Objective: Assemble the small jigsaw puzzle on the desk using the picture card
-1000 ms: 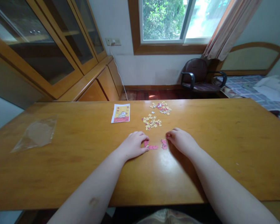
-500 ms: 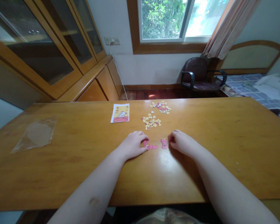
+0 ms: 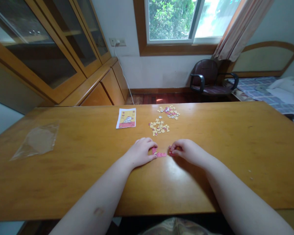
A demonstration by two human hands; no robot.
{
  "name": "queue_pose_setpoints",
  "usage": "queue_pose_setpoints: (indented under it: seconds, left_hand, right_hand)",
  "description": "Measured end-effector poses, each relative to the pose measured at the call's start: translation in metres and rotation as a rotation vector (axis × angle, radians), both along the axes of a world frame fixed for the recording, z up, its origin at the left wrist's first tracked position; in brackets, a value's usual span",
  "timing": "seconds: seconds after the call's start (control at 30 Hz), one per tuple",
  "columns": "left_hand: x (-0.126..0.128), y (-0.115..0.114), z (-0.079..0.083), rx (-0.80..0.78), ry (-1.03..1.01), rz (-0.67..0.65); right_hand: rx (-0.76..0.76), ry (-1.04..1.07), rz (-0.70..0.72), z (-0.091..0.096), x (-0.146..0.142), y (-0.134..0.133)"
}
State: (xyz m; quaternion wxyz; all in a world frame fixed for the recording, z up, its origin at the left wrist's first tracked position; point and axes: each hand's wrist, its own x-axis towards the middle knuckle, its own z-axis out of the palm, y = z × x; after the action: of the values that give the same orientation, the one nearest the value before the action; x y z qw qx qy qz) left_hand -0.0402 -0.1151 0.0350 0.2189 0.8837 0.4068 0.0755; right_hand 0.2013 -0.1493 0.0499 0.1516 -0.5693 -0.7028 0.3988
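On the table, my left hand curls its thumb and fingers around the left end of an L-shaped strip of joined pink jigsaw pieces. Just right of that strip, with a small gap between, my right hand has its fingertips closed on a small pink jigsaw section, which they partly cover. Beyond both hands lies a loose pile of mostly yellow jigsaw pieces. A second pile of yellow, pink and white pieces is farther back.
A picture card with a white animal on yellow and pink lies left of the piles. At the far left of the wooden table is a clear plastic bag. An armchair stands beyond the table.
My right hand has moved left and closed over the small pink section that lay uncovered beside it. The left hand and its strip have shifted very slightly right.
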Motion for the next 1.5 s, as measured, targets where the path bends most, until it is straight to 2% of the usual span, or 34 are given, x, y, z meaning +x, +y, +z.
queue_pose_setpoints:
  seconds: [0.17, 0.47, 0.73, 0.9, 1.17, 1.5]
  left_hand:
    - [0.000, 0.000, 0.000, -0.001, -0.001, -0.002]
    - [0.001, 0.000, 0.000, -0.007, -0.004, -0.002]
    - [0.001, 0.000, 0.000, -0.009, 0.001, 0.006]
    - [0.002, -0.001, 0.001, -0.011, 0.004, 0.005]
    - [0.002, -0.001, 0.001, -0.014, 0.005, 0.006]
    - [0.000, -0.001, 0.000, 0.003, -0.001, -0.010]
  right_hand:
    - [0.069, -0.019, 0.125, -0.007, -0.011, -0.002]
    - [0.221, -0.050, 0.163, -0.020, -0.011, 0.002]
    - [0.265, -0.117, 0.144, -0.012, -0.004, 0.002]
    - [0.243, -0.132, 0.229, -0.008, -0.006, -0.002]
    - [0.237, -0.171, 0.176, -0.015, -0.011, -0.003]
    - [0.252, -0.187, 0.145, -0.010, -0.009, -0.002]
